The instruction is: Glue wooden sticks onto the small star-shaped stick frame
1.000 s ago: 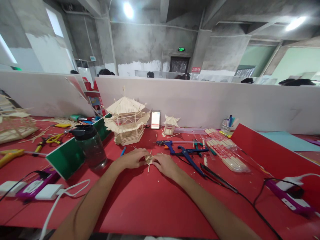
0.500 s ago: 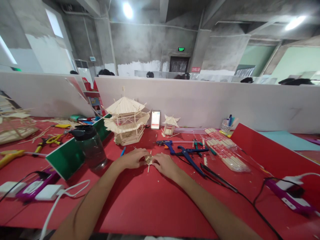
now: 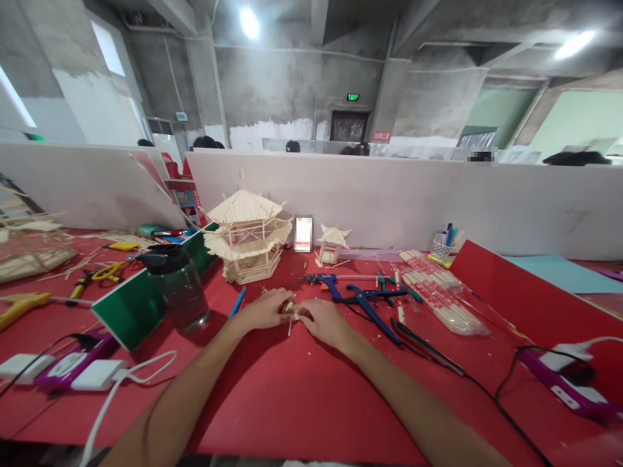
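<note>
Assembly step: stick piece point(image 3: 291, 309) pinched by both hands, mid-counter point(image 3: 292, 395).
Left hand point(image 3: 265, 310) and right hand point(image 3: 324, 321) clamp their fingers on it from either side, fingertips nearly meeting, just above the counter and in front of the pagoda point(image 3: 246, 237). It looks like a joint being pressed; the next move calls for a light, steady grip so nothing shifts.

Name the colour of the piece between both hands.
Pale natural wood; the piece shows best in the head view.
</note>
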`<state>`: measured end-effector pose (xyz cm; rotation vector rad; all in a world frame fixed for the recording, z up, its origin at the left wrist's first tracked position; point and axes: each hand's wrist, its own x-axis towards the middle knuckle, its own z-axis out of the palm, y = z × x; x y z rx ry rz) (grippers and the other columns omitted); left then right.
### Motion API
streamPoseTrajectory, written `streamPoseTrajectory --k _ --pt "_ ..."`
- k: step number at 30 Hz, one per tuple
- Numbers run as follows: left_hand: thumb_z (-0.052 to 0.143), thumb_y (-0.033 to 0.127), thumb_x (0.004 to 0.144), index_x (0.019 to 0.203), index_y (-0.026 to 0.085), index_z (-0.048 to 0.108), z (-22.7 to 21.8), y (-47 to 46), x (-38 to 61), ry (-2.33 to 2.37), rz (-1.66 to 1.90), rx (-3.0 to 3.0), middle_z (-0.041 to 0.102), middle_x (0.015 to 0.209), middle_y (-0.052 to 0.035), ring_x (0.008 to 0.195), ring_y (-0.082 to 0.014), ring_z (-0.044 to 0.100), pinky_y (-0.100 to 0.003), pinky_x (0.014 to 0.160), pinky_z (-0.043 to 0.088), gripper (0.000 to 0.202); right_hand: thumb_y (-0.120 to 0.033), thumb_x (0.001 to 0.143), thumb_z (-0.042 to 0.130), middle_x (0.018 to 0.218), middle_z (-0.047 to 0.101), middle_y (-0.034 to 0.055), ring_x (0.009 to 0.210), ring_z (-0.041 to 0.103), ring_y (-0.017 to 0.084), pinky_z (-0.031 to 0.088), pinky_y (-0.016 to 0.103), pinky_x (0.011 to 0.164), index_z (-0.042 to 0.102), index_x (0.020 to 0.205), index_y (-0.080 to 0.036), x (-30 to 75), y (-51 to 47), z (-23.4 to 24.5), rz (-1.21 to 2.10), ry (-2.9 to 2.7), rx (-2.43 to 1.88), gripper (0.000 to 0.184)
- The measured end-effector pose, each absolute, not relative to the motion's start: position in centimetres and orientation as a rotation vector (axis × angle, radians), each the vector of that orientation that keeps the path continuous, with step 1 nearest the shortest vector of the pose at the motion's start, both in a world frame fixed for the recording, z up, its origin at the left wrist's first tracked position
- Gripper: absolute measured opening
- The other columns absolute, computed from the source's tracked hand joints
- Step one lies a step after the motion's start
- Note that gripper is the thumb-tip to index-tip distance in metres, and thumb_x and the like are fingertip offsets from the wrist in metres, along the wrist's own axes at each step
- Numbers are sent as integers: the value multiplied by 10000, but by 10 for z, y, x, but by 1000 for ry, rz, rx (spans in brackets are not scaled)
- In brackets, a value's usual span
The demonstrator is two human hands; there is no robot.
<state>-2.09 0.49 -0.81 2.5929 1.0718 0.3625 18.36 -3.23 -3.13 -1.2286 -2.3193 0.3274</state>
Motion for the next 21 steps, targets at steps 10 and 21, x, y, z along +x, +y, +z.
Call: streamPoseTrajectory --k 10,21 --pt "674 462 789 999 197 591 -18 13 -18 1167 390 2455 610 921 -29 850 -193 561 -279 747 406 348 -133 858 580 933 737 34 871 658 162 420 236 767 694 934 -206 190 -34 -28 367 -2278 -1252 155" --pt "664 399 784 950 187 578 -14 8 -17 1210 355 2447 597 904 -30 809 -185 552 -279 724 406 283 -209 924 567 896 696 38 861 609 173 393 254 756 705 916 -222 180 -34 -35 155 -2424 -1289 139"
